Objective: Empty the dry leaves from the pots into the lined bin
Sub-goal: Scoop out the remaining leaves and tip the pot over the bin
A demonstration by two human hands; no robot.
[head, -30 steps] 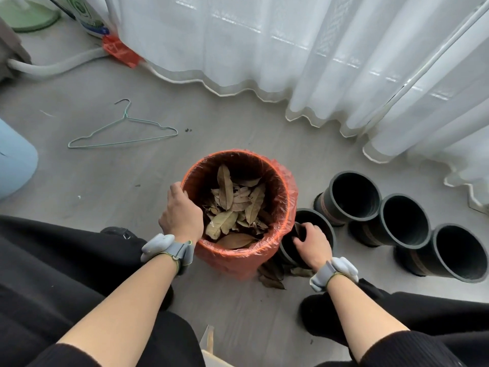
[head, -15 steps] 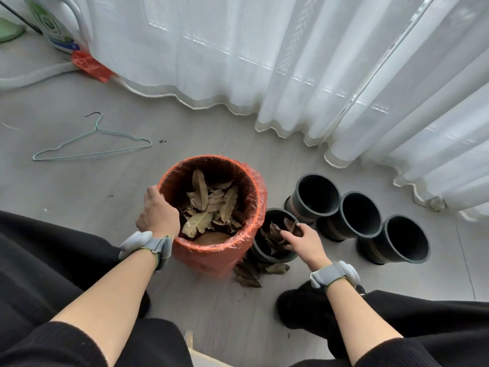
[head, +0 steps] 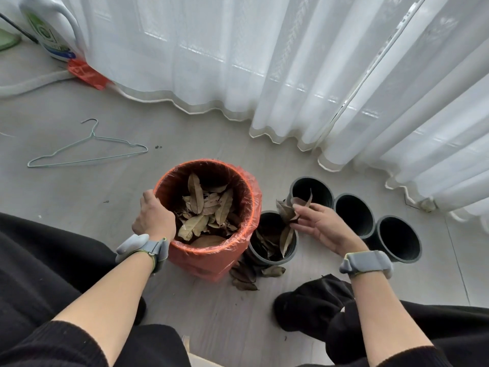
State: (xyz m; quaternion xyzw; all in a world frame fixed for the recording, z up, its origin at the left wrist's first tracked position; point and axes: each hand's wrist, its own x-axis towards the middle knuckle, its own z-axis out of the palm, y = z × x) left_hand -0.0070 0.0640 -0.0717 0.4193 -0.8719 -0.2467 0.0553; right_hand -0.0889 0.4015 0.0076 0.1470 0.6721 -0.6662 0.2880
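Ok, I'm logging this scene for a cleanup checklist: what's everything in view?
lined bin: one, orange liner, floor centre
binned leaves: many, brown, inside the bin
leaf pot: one, black, right beside the bin, leaves inside
empty pots: three, black, row right of the leaf pot
spilled leaves: a few, brown, floor before the leaf pot
hanger: one, pale green wire, floor left
curtain: one, white, along the back
jug: one, white, top left
red packet: one, red, by the curtain hem
hose: one, white, far left floor
left hand: one, grey wristband, grips the bin's rim
right hand: one, grey wristband, pinches held leaves above the leaf pot
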